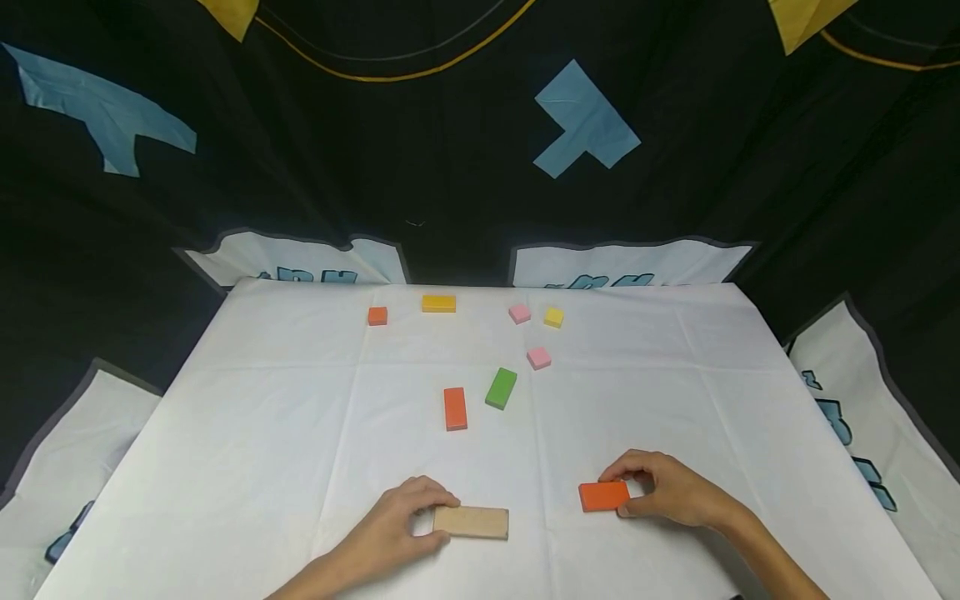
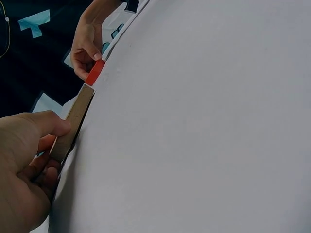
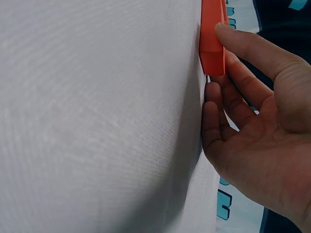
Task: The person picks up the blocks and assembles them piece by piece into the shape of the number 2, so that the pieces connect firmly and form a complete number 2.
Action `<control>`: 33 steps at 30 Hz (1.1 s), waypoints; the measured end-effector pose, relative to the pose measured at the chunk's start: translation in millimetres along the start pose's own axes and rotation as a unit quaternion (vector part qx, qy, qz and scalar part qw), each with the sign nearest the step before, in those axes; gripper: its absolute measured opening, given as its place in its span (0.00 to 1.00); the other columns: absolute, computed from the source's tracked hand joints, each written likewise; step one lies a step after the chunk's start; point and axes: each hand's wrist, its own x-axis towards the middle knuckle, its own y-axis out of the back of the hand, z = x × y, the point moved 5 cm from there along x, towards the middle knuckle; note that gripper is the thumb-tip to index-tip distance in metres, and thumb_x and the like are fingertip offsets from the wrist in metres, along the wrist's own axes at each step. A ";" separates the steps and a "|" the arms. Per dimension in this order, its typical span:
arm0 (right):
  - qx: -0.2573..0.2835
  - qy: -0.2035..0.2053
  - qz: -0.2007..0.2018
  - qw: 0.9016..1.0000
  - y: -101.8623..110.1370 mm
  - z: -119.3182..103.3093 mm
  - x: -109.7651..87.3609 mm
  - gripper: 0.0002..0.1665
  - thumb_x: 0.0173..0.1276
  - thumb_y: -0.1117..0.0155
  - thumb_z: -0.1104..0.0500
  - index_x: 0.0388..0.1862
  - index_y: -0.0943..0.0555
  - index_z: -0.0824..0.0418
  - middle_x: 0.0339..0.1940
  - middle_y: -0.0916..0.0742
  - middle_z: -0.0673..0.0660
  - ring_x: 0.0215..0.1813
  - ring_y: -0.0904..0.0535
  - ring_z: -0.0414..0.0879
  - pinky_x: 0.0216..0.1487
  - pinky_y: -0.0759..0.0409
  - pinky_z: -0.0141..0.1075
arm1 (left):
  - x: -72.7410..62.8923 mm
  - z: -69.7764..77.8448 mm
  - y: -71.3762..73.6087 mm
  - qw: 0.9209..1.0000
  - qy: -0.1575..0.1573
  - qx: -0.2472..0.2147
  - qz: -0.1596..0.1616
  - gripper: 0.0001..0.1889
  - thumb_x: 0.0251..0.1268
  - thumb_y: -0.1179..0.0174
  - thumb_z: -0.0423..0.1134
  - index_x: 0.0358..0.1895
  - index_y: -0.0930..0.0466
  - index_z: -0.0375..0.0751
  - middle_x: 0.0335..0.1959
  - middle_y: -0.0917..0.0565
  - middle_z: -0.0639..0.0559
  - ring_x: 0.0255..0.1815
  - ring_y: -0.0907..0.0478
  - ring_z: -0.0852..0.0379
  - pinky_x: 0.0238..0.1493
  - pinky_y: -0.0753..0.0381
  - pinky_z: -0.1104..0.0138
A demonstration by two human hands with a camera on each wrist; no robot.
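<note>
Near the front of the white table, my left hand (image 1: 401,521) pinches the left end of a plain wooden block (image 1: 472,522), thumb on the near side and fingers on the far side. In the left wrist view the wooden block (image 2: 73,121) shows its long edge close over the cloth. To the right, my right hand (image 1: 671,487) pinches a red-orange block (image 1: 602,497) by its right end. The right wrist view shows the thumb against one side of this red-orange block (image 3: 212,43), with the lower fingers curled by the cloth. A gap of cloth separates the two held blocks.
Ahead lie a red-orange block (image 1: 455,409) and a green block (image 1: 501,388). Farther back are two pink blocks (image 1: 538,358), a small yellow block (image 1: 553,317), a longer yellow block (image 1: 438,304) and a small orange block (image 1: 377,316). A dark curtain (image 1: 450,167) hangs behind the table.
</note>
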 end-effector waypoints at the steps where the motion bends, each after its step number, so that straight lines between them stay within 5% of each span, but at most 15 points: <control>1: 0.001 0.003 0.000 1.000 0.2 -0.2 0.0 0.17 0.62 0.25 0.52 0.50 0.15 0.45 0.48 0.15 0.43 0.53 0.25 0.42 0.59 0.28 0.31 | 1.1 -0.6 0.3 1.000 0.003 -0.003 -0.002 0.19 0.53 0.27 0.31 0.50 0.15 0.46 0.46 0.18 0.62 0.46 0.22 0.64 0.48 0.18 0.67; 12: 0.003 0.007 0.001 1.000 0.0 -0.2 -0.2 0.17 0.62 0.25 0.53 0.50 0.16 0.45 0.47 0.15 0.43 0.53 0.24 0.42 0.59 0.28 0.30 | 19.5 -6.8 0.6 1.000 -0.007 -0.002 0.004 0.18 0.52 0.28 0.29 0.48 0.16 0.46 0.44 0.17 0.62 0.39 0.25 0.64 0.41 0.22 0.71; 19: -0.003 0.003 0.001 1.000 0.0 0.9 -0.7 0.17 0.62 0.26 0.52 0.50 0.16 0.44 0.47 0.15 0.42 0.53 0.24 0.42 0.59 0.28 0.30 | 33.6 -11.9 2.0 0.999 0.038 -0.006 -0.008 0.17 0.54 0.29 0.30 0.49 0.15 0.45 0.45 0.18 0.62 0.40 0.25 0.63 0.42 0.21 0.70; 33: 0.010 0.012 0.000 1.000 1.3 -1.7 -0.9 0.17 0.62 0.26 0.54 0.51 0.16 0.47 0.47 0.15 0.44 0.53 0.24 0.43 0.60 0.28 0.30 | 52.9 -22.3 2.5 0.999 0.037 0.007 -0.001 0.17 0.56 0.29 0.29 0.49 0.16 0.45 0.45 0.18 0.60 0.38 0.25 0.61 0.41 0.22 0.68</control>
